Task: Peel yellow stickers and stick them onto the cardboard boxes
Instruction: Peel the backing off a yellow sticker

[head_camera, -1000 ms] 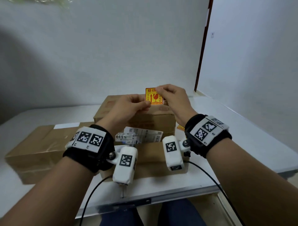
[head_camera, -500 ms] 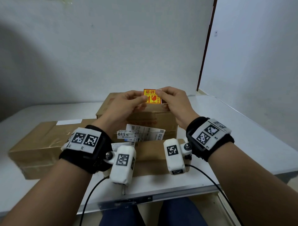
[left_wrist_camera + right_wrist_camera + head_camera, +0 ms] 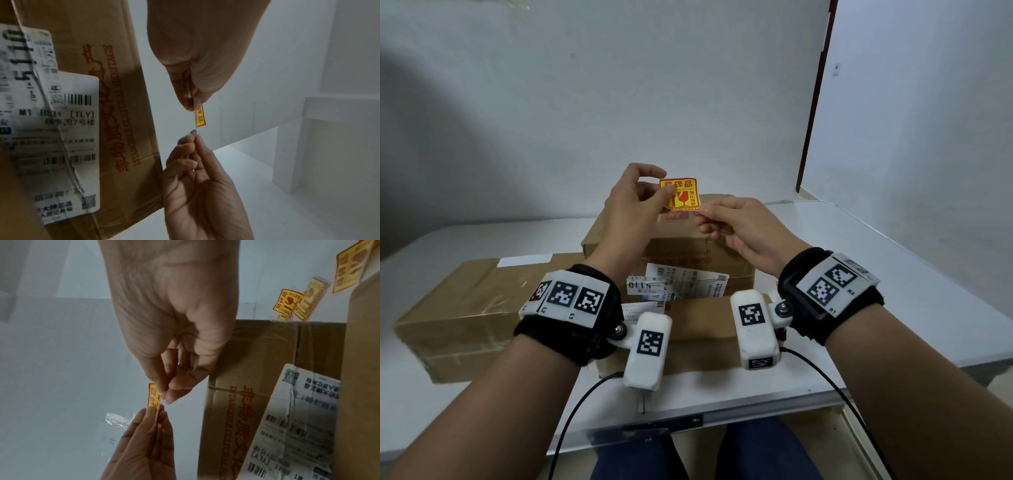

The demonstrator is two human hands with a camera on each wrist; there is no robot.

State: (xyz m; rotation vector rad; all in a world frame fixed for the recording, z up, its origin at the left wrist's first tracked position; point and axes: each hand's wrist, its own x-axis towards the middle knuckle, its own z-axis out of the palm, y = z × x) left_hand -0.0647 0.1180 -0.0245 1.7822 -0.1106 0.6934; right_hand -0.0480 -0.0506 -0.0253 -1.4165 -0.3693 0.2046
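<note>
A yellow sticker (image 3: 681,193) with red print is held up in the air above the tall cardboard box (image 3: 688,246). My left hand (image 3: 666,193) pinches its left edge between thumb and fingers. My right hand (image 3: 698,214) pinches its lower right corner. In the left wrist view the sticker (image 3: 200,116) is seen edge-on, with a pale backing strip running down to the right hand's fingertips (image 3: 194,134). The right wrist view shows the same sticker (image 3: 153,395) between both pinches. A flat box (image 3: 465,308) lies at the left, and a low box (image 3: 698,318) lies under my wrists.
White shipping labels (image 3: 678,284) cover the tall box's front. More yellow stickers (image 3: 287,303) lie on the white table (image 3: 842,274) to the right of the boxes. A wall stands close behind the table, and a dark door frame (image 3: 815,102) at the right.
The left hand has lifted the sticker higher. The right hand has dropped from the sticker's top right edge to its lower right corner.
</note>
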